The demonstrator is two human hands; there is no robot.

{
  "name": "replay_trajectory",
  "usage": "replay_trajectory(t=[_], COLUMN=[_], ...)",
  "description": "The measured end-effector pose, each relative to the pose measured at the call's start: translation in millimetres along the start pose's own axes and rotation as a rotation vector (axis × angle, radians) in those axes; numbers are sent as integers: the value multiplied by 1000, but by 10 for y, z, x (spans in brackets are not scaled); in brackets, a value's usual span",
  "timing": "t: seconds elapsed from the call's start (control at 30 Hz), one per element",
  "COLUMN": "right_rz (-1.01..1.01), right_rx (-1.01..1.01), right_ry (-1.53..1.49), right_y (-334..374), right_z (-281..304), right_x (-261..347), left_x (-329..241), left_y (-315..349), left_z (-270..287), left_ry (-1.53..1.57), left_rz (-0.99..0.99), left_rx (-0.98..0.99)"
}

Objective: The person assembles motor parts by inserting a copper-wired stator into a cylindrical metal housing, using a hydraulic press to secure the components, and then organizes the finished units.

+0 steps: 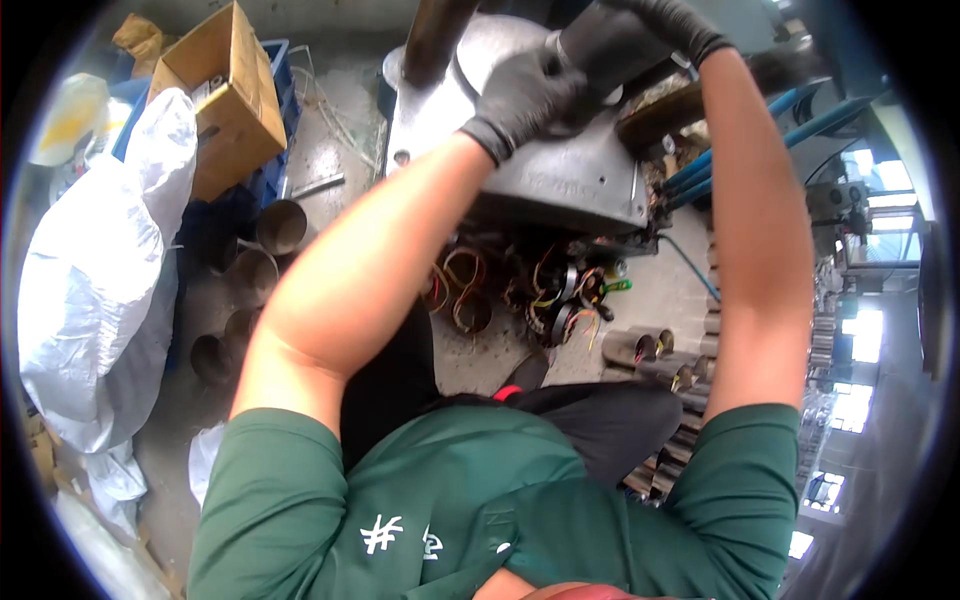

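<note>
My left hand point(532, 98), in a black glove, is closed at the near left side of a dark grey metal cylinder point(607, 45). Its curled fingers are partly hidden. My right hand point(676, 24), gloved alike, reaches over the cylinder's far right side with bent fingers, cut off by the top edge. Both hands are above a silvery metal machine table point(570, 178). A dark upright post point(436, 40) rises from it to the left. Right of the cylinder, a thick dark bar point(665, 122) runs across the machine's edge.
Wound motor parts with coloured wires point(560, 300) lie on the floor below the machine. Metal tubes point(282, 228) stand to the left, near a cardboard box point(225, 110) and a white sack point(95, 290). More cylinders point(640, 345) line the right. Blue pipes point(790, 130) run at the right.
</note>
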State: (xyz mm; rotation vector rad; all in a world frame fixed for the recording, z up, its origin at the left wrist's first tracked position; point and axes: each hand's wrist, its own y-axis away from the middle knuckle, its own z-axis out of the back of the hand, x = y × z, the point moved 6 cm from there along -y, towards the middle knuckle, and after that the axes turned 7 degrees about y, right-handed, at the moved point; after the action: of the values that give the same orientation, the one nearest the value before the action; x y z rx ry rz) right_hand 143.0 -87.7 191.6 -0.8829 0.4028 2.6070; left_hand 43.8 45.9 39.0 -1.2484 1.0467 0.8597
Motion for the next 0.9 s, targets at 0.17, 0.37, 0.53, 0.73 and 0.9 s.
replay_trajectory(t=[0.17, 0.37, 0.53, 0.73, 0.9], right_rz=[-586, -567, -399, -570, -911], right_rx=[-911, -616, 536, 928, 826], right_ry=[608, -830, -1293, -1279, -1258], right_y=[693, 799, 871, 986, 1075], right_z=[532, 122, -1332, -2268, -2913], right_x=[345, 2466, 4923, 6285, 6993], left_x=[-162, -393, -483, -409, -355], left_y=[34, 342, 401, 468, 480], left_z=[347, 617, 448, 367, 215], left_ry=[-175, -188, -163, -196, -224], left_rz=[-174, -182, -139, -183, -177], left_rx=[-24, 165, 332, 357, 418])
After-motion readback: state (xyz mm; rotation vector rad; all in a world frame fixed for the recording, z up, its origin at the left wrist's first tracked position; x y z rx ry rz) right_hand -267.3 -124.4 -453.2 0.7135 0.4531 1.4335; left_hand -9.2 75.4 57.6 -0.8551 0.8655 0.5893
